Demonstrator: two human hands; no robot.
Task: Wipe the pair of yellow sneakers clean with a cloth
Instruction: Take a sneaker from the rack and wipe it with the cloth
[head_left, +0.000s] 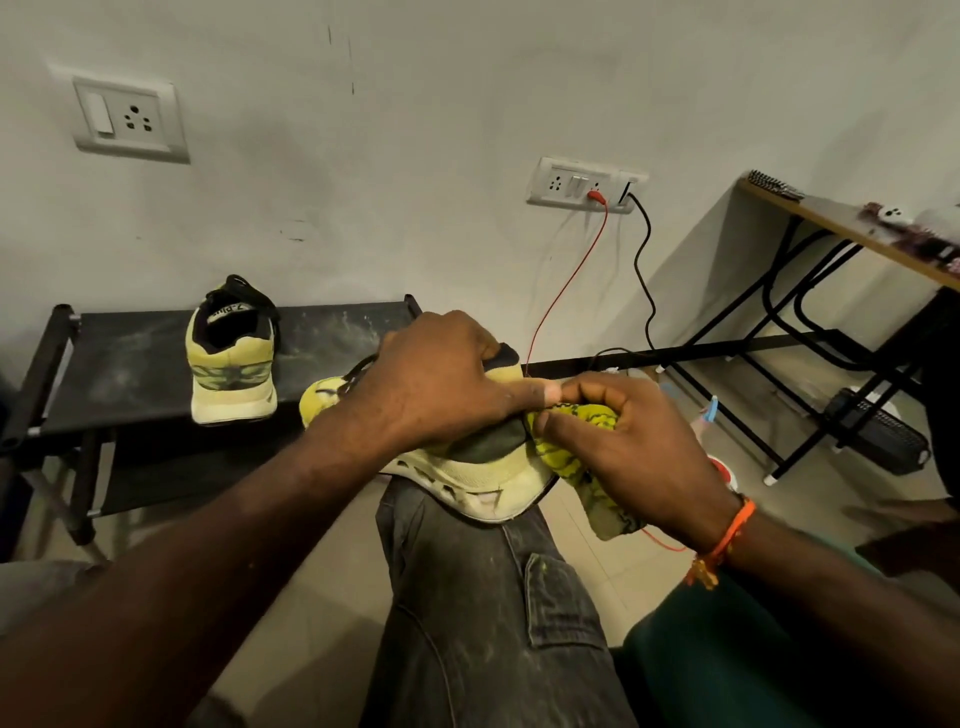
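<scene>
Left grip (441, 379) clamps sneaker (467, 467) steady on knee (467, 545) so right grip (618, 426), bunching cloth (587, 441), can rub heel beside it.

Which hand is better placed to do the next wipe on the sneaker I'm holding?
Right. The right hand already grips the cloth against the sneaker's heel, while the left hand grips the sneaker on the knee to steady it.

Single head cam, looks fwd and down, close over lap (467, 597).
</scene>
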